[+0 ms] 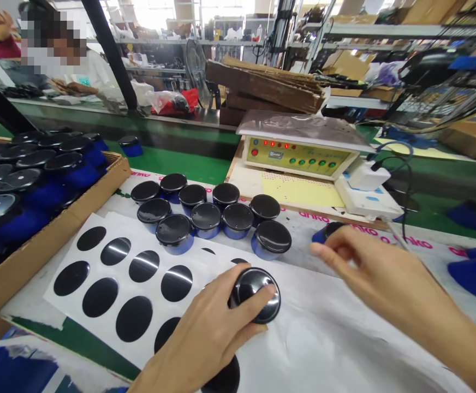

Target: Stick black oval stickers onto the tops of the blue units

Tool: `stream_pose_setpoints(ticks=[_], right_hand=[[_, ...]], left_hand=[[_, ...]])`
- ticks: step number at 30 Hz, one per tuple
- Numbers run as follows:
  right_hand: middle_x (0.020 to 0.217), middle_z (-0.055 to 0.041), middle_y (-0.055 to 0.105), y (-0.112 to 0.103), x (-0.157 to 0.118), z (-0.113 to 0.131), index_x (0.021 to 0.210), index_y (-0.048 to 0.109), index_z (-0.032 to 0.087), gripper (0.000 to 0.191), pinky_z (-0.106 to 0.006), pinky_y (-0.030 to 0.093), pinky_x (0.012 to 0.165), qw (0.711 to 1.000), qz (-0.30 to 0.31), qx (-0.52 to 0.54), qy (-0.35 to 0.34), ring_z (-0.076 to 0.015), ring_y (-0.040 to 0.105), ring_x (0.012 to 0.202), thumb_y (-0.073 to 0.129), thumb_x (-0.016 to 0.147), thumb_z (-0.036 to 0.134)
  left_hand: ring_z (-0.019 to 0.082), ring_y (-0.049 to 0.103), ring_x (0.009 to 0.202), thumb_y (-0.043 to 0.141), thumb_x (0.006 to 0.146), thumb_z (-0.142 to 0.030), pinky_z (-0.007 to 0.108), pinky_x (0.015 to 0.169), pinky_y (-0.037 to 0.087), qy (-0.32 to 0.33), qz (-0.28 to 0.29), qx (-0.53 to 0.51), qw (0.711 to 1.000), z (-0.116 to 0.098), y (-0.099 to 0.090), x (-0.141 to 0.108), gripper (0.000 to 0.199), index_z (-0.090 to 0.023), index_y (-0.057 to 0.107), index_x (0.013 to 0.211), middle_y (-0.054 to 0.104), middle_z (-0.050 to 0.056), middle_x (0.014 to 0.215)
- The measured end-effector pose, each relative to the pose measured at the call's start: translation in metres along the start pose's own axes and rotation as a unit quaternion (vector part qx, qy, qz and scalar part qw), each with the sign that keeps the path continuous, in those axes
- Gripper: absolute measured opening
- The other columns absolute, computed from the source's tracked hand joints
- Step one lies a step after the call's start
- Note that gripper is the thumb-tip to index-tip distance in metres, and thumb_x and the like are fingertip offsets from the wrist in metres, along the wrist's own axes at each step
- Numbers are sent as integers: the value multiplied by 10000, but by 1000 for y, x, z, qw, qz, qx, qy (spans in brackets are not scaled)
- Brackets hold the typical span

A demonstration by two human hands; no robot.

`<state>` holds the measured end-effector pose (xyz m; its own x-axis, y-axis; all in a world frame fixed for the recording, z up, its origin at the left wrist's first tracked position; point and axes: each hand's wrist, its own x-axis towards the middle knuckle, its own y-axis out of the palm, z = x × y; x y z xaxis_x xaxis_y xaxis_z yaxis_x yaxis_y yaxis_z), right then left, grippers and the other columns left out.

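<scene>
head view: clasped in the left hand [211, 325], a black-topped container [250, 285] over white sheeting [299, 333], closer to the surface's [301, 236] near edge than the clustered containers [206, 216]; loosely curled near a blue container [319, 234], the right hand [371, 267], grip not discernible.

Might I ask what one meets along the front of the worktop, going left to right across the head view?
Cardboard box → sheet of black round stickers → round black-topped piece held in the left hand → right hand.
</scene>
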<state>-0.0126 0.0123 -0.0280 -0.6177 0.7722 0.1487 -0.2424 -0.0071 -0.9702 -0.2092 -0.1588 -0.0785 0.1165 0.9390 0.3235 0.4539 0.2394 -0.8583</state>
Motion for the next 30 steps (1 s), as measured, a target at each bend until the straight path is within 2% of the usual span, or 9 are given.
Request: stream_pose_setpoints(ticks=[2, 5, 8, 14, 18, 21, 23, 26, 30], right_hand=[[1019, -122, 625, -2, 7, -25, 1059, 584, 222, 467, -383, 441, 595, 993, -65, -88, -46, -293, 583, 784, 380, 852, 587], [1235, -126, 532, 3, 15, -50, 1208, 556, 225, 429, -430, 472, 779, 986, -25, -85, -144, -315, 548, 1030, 341, 911, 447], [1206, -119, 535, 11, 20, -56, 1162, 595, 206, 394, -394, 487, 820, 984, 1, -36, -172, -261, 576, 1004, 332, 929, 382], [1065, -123, 604, 8, 22, -48, 982, 655, 174, 344, -430, 507, 724, 985, -74, -58, -146, -284, 608, 867, 369, 899, 345], [1105, -100, 601, -17, 4, -15, 1025, 628, 202, 296, -380, 517, 729, 974, -141, 17, -174, -247, 624, 881, 409, 907, 363], [1105, -97, 596, -21, -17, 30, 1061, 608, 224, 250, -309, 523, 751, 943, -46, 76, -320, -197, 618, 906, 425, 921, 319], [1103, -111, 609, -12, -32, 61, 1032, 617, 209, 209, -319, 532, 695, 920, 7, 45, -388, -223, 610, 921, 458, 908, 262], [1143, -159, 613, 9, -51, 93, 1040, 614, 148, 220, -420, 515, 682, 893, -62, -32, -445, -317, 581, 975, 503, 850, 160], [877, -61, 676, 34, -66, 118, 827, 612, 171, 60, -301, 476, 519, 879, -25, 12, -477, -194, 590, 671, 567, 787, 178]], left_hand=[[249, 442, 1249, 428, 930, -255, 372, 936, 489, -27, 5, 6, 1000, -1, 1, 1, 444, -295, 349, 1365, 347, 118, 1412], [264, 413, 1275, 396, 940, -284, 382, 930, 496, -66, -10, 12, 998, 0, 4, 6, 482, -275, 278, 1407, 294, 133, 1445], [271, 415, 1272, 371, 948, -310, 403, 933, 492, -91, -42, 24, 995, 3, 8, 12, 481, -284, 260, 1415, 272, 134, 1459], [276, 364, 1314, 402, 938, -364, 456, 977, 447, -148, -85, 7, 985, 3, 3, 19, 556, -292, 170, 1437, 272, 117, 1476], [243, 329, 1338, 449, 923, -365, 439, 1049, 378, -175, -143, -42, 973, -12, -14, -9, 578, -304, 177, 1430, 303, 79, 1474], [217, 432, 1266, 452, 925, -333, 393, 1027, 408, -167, -148, -104, 969, -21, -21, -35, 473, -298, 311, 1375, 461, 65, 1370], [214, 438, 1261, 449, 927, -310, 390, 1037, 397, -156, -127, -129, 971, -22, -22, -45, 447, -278, 346, 1361, 484, 69, 1352], [192, 457, 1246, 373, 957, -284, 387, 1045, 386, -198, -142, -172, 955, -18, -19, -46, 382, -275, 378, 1339, 504, 59, 1336], [173, 558, 1137, 310, 977, -336, 364, 985, 445, -281, -172, -275, 903, -9, -16, -38, 345, -255, 425, 1292, 574, 61, 1251]])
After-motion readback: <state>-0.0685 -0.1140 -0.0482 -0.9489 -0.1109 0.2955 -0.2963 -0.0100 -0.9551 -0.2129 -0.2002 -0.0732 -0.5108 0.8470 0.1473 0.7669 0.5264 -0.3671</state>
